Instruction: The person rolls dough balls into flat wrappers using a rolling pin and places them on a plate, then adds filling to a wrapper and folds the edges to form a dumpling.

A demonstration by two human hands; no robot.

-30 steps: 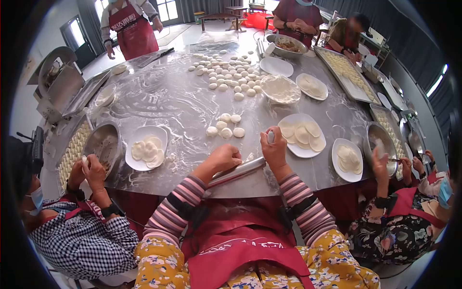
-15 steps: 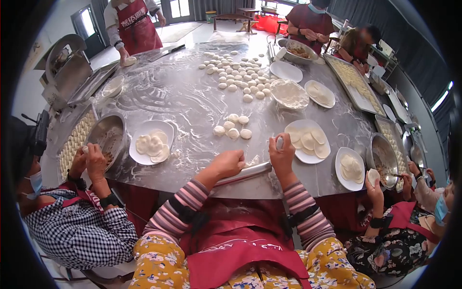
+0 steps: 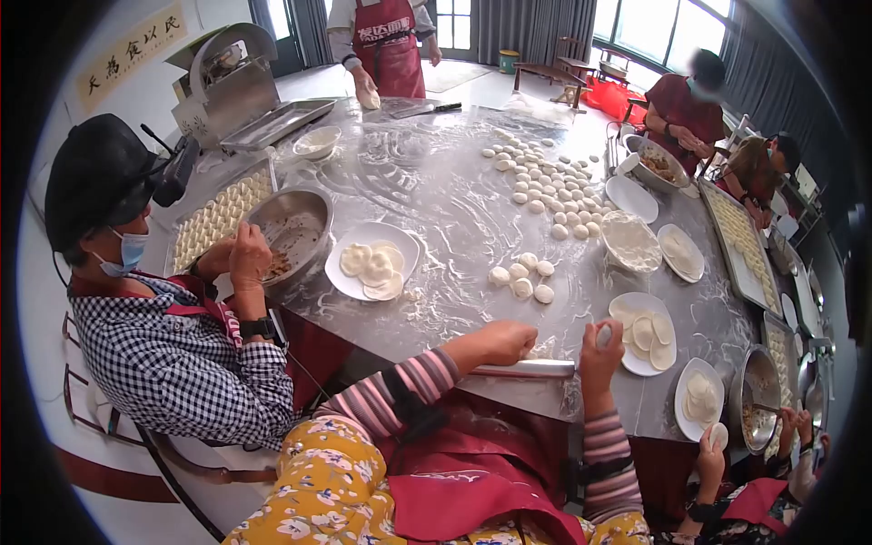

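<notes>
My left hand is curled over the left end of a metal rolling pin that lies along the near edge of the floured steel table. Just right of the pin, my right hand is closed around a small pale object whose tip sticks out above the fist. Several small dough pieces lie beyond my hands. To the right stands a white plate holding several rolled wrappers.
A person in a checked shirt sits at my left by a filling bowl, a tray of dumplings and a wrapper plate. Lower right are another person's hand, a plate and a bowl. More people work across the table.
The view has swung left and nearer to the person in the checked shirt. My hands and the rolling pin keep their places at the table edge, now lower right of centre.
</notes>
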